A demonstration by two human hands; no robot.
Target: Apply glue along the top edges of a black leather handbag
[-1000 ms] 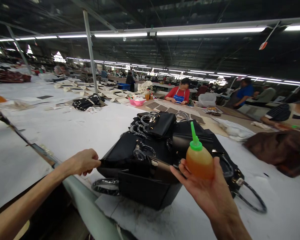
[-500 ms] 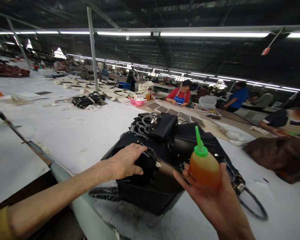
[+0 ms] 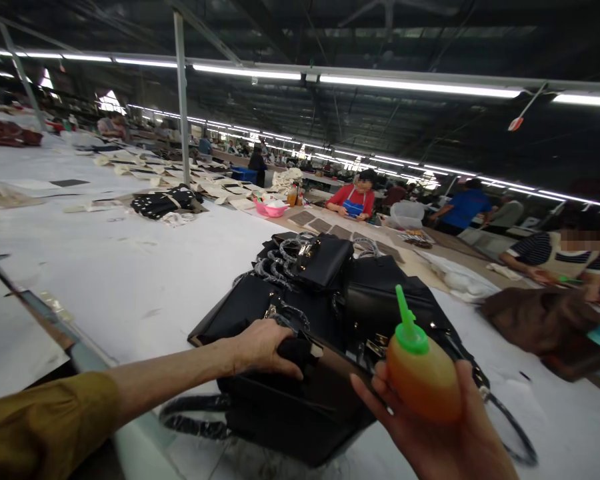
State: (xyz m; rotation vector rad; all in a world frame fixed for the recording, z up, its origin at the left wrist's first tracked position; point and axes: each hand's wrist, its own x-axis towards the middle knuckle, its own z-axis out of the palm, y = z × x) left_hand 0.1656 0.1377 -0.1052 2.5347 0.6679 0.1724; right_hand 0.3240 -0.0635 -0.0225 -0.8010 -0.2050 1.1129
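Note:
A pile of black handbags (image 3: 330, 300) lies on the white table (image 3: 130, 280) in front of me. My left hand (image 3: 263, 347) rests on the nearest black handbag (image 3: 290, 407), its fingers curled over the top edge by the flap. My right hand (image 3: 430, 433) is raised at the lower right, closed around an orange squeeze bottle (image 3: 423, 377) with a green nozzle pointing up. The bottle hovers just above the right side of the pile.
Dark bag straps (image 3: 190, 413) trail off the pile toward the table's near edge. A brown bag (image 3: 545, 320) lies at the right. Other people (image 3: 357, 197) sit working at the far tables. A metal post (image 3: 183, 100) and cut pieces (image 3: 165, 200) stand at the back left.
My left hand moved from the bag's left corner onto its top, then slid nearer its front edge. The bottle in my right hand sank lower and to the right in view.

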